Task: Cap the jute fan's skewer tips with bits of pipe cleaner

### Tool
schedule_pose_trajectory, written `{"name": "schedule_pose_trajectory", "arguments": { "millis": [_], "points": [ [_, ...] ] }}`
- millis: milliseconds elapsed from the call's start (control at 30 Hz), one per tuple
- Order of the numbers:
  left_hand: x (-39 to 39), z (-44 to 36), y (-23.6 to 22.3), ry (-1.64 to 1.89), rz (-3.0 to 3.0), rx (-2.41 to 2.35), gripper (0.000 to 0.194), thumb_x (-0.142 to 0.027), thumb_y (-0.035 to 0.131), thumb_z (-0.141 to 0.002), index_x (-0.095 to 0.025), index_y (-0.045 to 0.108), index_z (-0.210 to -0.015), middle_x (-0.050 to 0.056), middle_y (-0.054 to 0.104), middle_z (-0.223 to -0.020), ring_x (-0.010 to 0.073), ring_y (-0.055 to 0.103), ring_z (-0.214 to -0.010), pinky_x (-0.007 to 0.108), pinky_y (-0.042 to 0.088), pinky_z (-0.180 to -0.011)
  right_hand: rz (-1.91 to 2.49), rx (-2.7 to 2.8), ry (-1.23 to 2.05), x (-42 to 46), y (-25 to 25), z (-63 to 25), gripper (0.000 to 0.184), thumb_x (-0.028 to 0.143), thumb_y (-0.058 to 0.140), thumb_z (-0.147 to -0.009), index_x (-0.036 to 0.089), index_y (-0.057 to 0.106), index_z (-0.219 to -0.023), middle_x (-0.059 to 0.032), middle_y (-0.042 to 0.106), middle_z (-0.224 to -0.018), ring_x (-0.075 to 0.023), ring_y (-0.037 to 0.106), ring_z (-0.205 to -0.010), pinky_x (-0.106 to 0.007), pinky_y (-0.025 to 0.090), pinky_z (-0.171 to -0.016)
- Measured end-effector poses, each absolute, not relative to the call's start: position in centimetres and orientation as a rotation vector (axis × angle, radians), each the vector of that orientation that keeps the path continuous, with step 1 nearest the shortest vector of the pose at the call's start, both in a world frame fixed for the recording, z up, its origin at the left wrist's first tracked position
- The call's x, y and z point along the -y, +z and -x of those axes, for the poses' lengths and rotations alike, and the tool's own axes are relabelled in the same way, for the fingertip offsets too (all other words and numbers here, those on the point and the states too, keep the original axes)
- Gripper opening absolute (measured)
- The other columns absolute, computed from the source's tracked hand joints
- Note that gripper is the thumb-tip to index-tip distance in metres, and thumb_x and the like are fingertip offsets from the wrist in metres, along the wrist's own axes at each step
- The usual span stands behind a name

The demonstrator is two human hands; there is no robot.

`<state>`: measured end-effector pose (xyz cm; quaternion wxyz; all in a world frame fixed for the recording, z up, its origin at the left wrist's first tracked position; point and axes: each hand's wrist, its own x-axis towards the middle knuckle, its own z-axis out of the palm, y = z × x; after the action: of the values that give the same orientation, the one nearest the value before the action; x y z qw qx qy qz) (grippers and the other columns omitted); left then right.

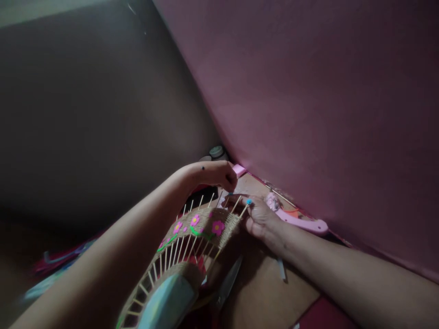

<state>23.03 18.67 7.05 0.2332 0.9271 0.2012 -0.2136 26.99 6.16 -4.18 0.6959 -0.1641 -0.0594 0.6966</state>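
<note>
Basket [207, 218] leans in the centre foreground, its projecting sticks [201, 201] may bend or snap if the right hand [259, 220], half-curled at the endmost, its hold partly hidden, pushes sideways, while the left hand [224, 176] curls nearly closed nearby, contents indiscernible.

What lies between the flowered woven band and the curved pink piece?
In the head view, the person's right hand lies between the flowered woven band and the curved pink piece.
</note>
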Motion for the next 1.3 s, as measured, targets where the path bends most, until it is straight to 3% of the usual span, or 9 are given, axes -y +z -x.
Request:
{"name": "schedule_pose_trajectory", "arguments": {
  "millis": [233,533,1033,1300],
  "points": [
    [-16.9,-20.3,7.9,-0.394,-2.675,-0.659,0.011,-0.026,0.064,-0.066,-0.015,0.064,-0.064,-0.006,0.049,-0.054,0.0061,0.038,-0.054,0.020,0.029,-0.055,0.387,0.255,1.489,-6.4,-4.7,-27.3,0.006,0.008,0.062,-0.059,0.013,0.063,-0.063,-0.0050,0.063,-0.056,-0.0177,0.062,-0.064,-0.031,0.052,-0.066],
    [-14.8,-19.0,8.3,-0.226,-2.589,-0.820,0.024,-0.037,0.063,-0.069,-0.015,0.070,-0.076,-0.003,0.052,-0.059,0.0077,0.037,-0.056,0.022,0.031,-0.056,0.447,0.257,1.464,-6.2,-4.4,-27.5,0.005,0.009,0.063,-0.062,0.013,0.061,-0.063,-0.0031,0.061,-0.054,-0.0160,0.061,-0.062,-0.028,0.053,-0.064],
    [-14.8,-19.3,7.7,-0.189,-2.738,-0.824,0.021,-0.033,0.059,-0.071,-0.014,0.069,-0.071,-0.005,0.044,-0.050,0.0065,0.033,-0.050,0.022,0.027,-0.052,0.405,0.251,1.470,-6.6,-4.7,-27.7,0.010,0.011,0.058,-0.071,0.011,0.065,-0.077,-0.0039,0.064,-0.056,-0.0164,0.063,-0.063,-0.029,0.053,-0.067],
    [-14.1,-19.9,8.0,-0.283,-2.808,-0.783,0.019,-0.029,0.059,-0.072,-0.013,0.068,-0.067,-0.005,0.046,-0.052,0.0062,0.035,-0.051,0.020,0.027,-0.052,0.349,0.295,1.505,-6.0,-3.9,-27.7,0.017,0.007,0.069,-0.063,0.012,0.064,-0.078,-0.0007,0.062,-0.054,-0.0167,0.064,-0.064,-0.029,0.052,-0.065]
  ]
}}
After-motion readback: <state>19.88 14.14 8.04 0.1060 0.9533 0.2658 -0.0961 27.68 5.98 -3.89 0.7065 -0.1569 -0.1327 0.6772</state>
